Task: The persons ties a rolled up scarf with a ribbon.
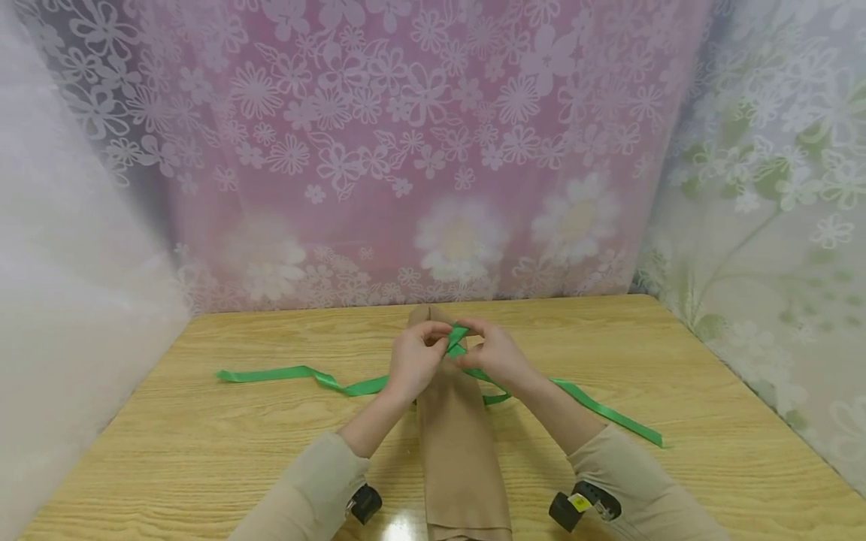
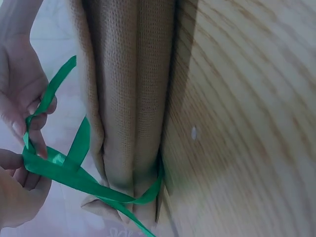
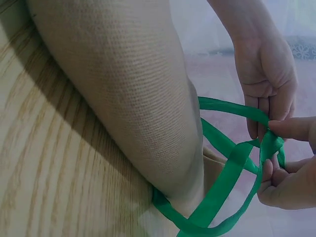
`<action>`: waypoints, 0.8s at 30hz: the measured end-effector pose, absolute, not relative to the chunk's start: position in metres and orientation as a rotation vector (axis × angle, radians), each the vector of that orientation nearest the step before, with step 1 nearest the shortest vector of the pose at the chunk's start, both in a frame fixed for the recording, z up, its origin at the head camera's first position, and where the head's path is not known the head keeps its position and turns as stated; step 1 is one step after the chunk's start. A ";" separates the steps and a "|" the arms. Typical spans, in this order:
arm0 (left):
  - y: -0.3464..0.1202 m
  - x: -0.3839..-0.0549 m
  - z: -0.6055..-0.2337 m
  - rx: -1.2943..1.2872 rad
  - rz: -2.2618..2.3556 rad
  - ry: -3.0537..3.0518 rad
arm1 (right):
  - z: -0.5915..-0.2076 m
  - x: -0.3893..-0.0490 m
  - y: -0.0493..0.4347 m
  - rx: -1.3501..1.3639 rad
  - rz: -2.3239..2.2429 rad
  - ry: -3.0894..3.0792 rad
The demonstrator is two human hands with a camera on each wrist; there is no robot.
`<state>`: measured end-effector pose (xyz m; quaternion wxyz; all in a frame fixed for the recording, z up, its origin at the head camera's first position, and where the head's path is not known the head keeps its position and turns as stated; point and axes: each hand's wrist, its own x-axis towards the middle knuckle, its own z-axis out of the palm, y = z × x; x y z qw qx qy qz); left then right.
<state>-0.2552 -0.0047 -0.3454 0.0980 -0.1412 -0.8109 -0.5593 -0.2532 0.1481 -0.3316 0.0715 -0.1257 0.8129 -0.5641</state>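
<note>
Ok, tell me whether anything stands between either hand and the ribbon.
Nothing visible does: the left hand and right hand both hold the ribbon in their fingers, and the cloth lies beneath, not between.

The 2 forearms angle inward, left fingers and right fingers bent in pinches near each other.

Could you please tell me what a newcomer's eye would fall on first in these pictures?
Probably the shiny, narrow green ribbon, pinched by the left hand and right hand above the far part of a long brown woven-fabric bundle, its loose ends spread to either side. Next, perhaps, the pink curtain with white flowers behind the yellowish wood-grained table.
</note>
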 end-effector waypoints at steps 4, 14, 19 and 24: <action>-0.006 -0.254 -0.344 -0.430 -1.625 -2.419 | -0.331 -0.253 0.149 -0.402 -1.633 2.489; -0.002 -0.251 -0.344 -0.555 -1.498 -2.401 | -0.331 -0.250 0.148 -0.444 -1.392 2.798; -0.001 -0.250 -0.344 -0.591 -1.450 -2.375 | -0.329 -0.248 0.149 -0.496 -1.329 2.886; 0.000 -0.250 -0.344 -0.627 -1.409 -2.346 | -0.328 -0.247 0.150 -0.530 -1.305 2.908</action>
